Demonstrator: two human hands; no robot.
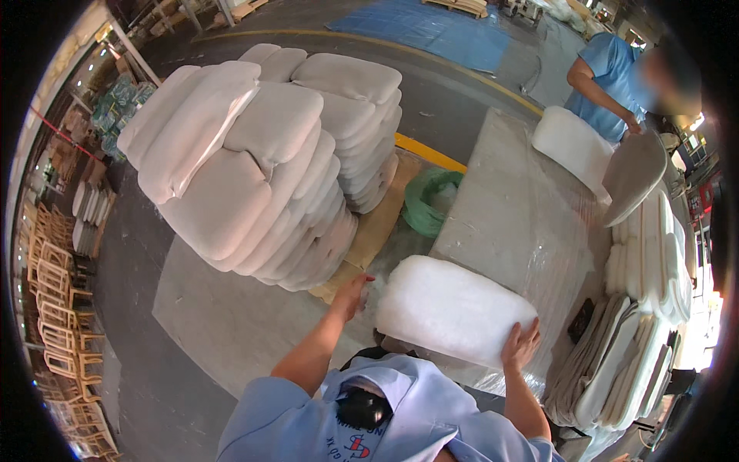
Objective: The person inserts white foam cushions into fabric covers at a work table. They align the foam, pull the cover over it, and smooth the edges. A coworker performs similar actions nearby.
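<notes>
A thick white fibre cushion pad lies on the near end of the plastic-covered table, in front of me. My right hand rests against its right end, fingers spread over the edge. Off the pad's left side, apart from it, my left hand has its fingers drawn together. Something small and pale shows by those fingertips, too unclear to name. Beyond my left hand rise tall stacks of light grey seat cushions.
A green plastic bag stands beside the plastic-covered table. At the far right a co-worker handles a grey cushion cover near another white pad. Piled covers and pads stand right; wooden chair frames line the left.
</notes>
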